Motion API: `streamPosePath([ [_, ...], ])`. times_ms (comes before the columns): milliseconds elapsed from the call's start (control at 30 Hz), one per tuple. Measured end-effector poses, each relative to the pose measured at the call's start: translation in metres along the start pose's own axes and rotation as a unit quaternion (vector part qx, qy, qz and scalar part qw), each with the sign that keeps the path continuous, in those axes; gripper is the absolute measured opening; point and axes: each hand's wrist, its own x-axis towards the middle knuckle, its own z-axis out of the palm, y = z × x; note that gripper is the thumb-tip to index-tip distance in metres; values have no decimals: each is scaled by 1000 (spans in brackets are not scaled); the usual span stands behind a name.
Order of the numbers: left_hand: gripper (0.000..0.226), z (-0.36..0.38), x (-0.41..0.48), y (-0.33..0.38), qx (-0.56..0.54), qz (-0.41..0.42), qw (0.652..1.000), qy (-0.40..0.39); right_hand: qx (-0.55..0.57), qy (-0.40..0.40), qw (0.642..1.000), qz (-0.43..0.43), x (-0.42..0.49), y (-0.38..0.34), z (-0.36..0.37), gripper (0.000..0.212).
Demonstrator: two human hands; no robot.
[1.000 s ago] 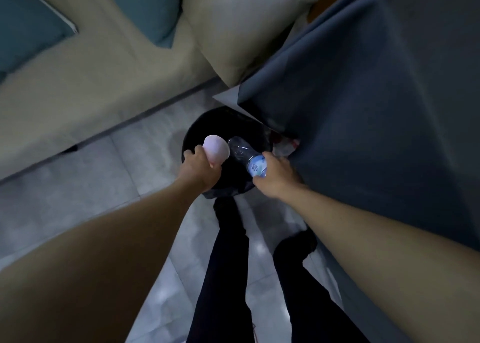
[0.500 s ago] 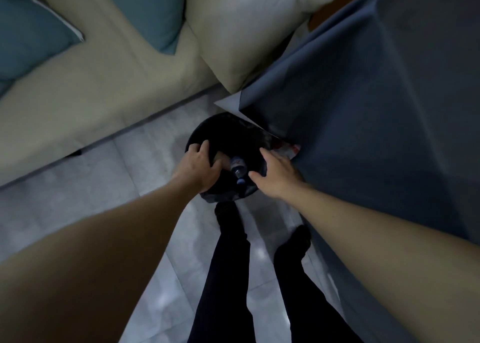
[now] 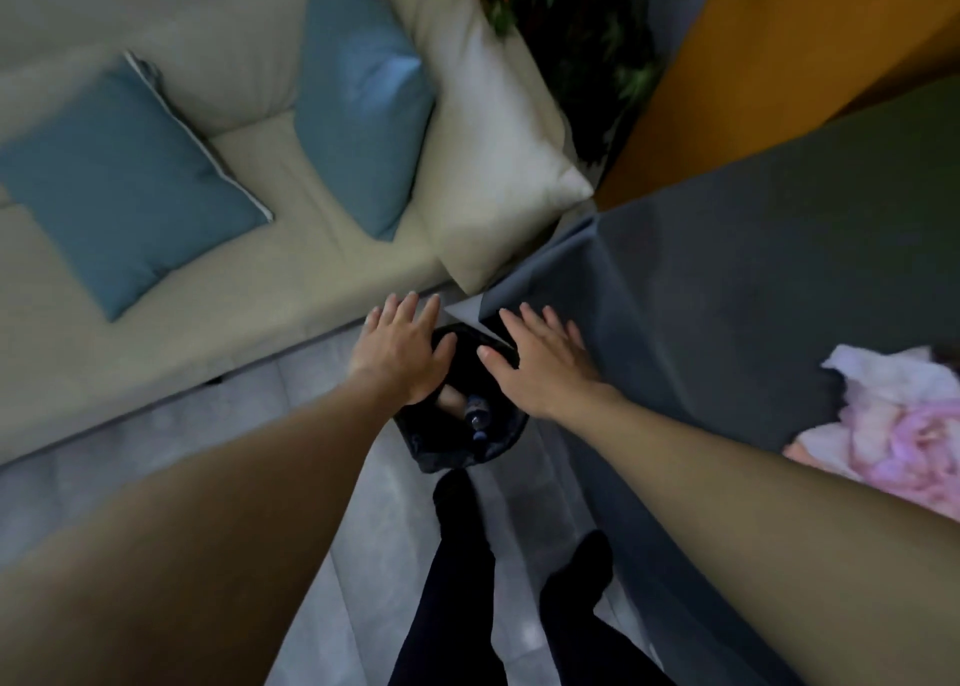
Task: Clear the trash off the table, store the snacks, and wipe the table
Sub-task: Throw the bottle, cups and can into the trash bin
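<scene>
In the head view, a black trash bin [image 3: 457, 454] stands on the grey tiled floor [image 3: 249, 425], and everything else is placed from it. Inside the bin lies a clear plastic bottle [image 3: 478, 417]; its long axis runs from the bin's far side toward the person's feet, with the blue-tinted end nearer the feet. A pale cup [image 3: 450, 398] lies just beside the bottle on its left, but which way it points is too blurred to tell. The left hand [image 3: 402, 355] hovers over the bin's far-left rim, palm down, fingers straight and spread, its grip released and holding nothing. The right hand [image 3: 540, 371] is over the far-right rim in the same way, fingers straight, grip released; whether either hand touches the bin cannot be told. To the right of the bin hangs the grey-blue cloth of the tabletop [image 3: 727, 295], one corner folded over the bin's far edge. Well to the right of the bin, a crumpled pink-and-white cloth [image 3: 893, 425] lies on that tabletop. Beyond and left of the bin is a beige sofa [image 3: 208, 332] with blue cushions [image 3: 119, 191]. Two black-clad legs [image 3: 457, 581] stand just on the near side of the bin.
</scene>
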Motion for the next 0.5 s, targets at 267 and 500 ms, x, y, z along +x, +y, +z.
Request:
streamPosePath([
  [267, 66, -106, -36, 23, 13, -10, 997, 72, 9, 60, 997, -40, -41, -25, -93, 72],
  [500, 67, -179, -54, 60, 31, 30, 993, 108, 0, 131, 991, -29, -80, -21, -163, 71],
])
